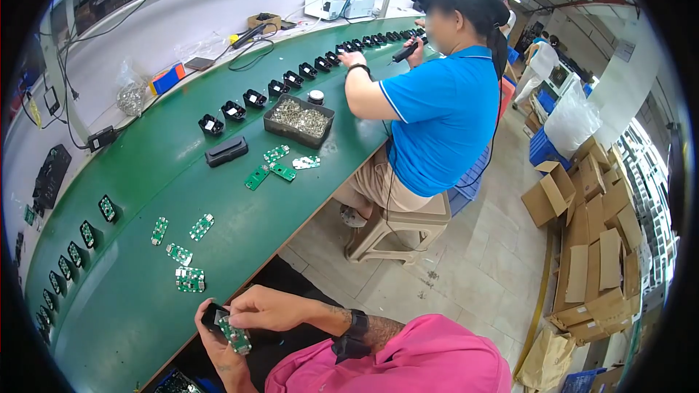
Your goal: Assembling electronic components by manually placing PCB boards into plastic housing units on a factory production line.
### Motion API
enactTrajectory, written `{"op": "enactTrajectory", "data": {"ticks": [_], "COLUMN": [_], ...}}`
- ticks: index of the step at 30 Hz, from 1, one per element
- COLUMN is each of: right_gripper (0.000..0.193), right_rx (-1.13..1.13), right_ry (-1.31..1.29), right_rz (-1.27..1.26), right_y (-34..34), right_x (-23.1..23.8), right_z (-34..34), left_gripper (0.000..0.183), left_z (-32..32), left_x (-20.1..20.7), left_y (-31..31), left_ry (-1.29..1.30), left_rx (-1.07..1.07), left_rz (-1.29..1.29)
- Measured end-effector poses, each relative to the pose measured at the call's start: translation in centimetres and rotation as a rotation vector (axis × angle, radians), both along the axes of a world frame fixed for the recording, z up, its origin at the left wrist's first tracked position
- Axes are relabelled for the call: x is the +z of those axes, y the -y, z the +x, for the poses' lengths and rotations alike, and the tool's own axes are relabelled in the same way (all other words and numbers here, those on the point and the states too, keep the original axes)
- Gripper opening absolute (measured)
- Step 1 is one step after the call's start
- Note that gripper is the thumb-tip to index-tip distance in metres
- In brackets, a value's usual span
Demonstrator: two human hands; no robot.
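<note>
At the table's near edge, my left hand (220,358) is closed around a small black plastic housing (212,316). My right hand (271,308) pinches a green circuit board (237,338) against that housing; whether the board sits inside it, I cannot tell. My fingers partly cover both parts. Just beyond my hands, several loose green circuit boards (190,279) lie on the green table (138,298). Along the left side runs a curved row of black housings with boards in them (88,233).
A co-worker in a blue shirt (444,109) sits on a beige stool (399,229), holding a black handheld tool (408,49). A box of small metal parts (298,118), a black case (226,151) and a row of black housings (254,98) stand farther along. Cardboard boxes (593,262) are stacked right.
</note>
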State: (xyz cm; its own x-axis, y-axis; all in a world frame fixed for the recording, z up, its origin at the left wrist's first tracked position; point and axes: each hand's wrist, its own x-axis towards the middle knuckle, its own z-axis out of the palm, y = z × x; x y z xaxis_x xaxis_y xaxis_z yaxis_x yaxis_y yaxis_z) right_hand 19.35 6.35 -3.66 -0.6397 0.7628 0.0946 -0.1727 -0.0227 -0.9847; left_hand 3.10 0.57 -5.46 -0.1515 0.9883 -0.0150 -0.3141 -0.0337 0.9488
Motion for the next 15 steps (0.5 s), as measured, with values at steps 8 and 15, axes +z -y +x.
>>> {"op": "enactTrajectory", "data": {"ticks": [8,15], "right_gripper": [0.028,0.027], "right_rx": [-0.436,-0.424], "right_ry": [0.121,0.260], "right_rz": [0.226,0.391], "right_y": [3.0,1.6], "right_x": [0.2,0.2], "right_z": [-3.2,-1.7], "left_gripper": [0.078,0.064], "left_z": [0.5,0.2], "left_x": [-1.9,-1.4], "left_y": [-0.7,-0.4], "left_ry": [-0.459,-0.654], "left_rx": [0.092,0.279], "left_rz": [0.174,0.267]}}
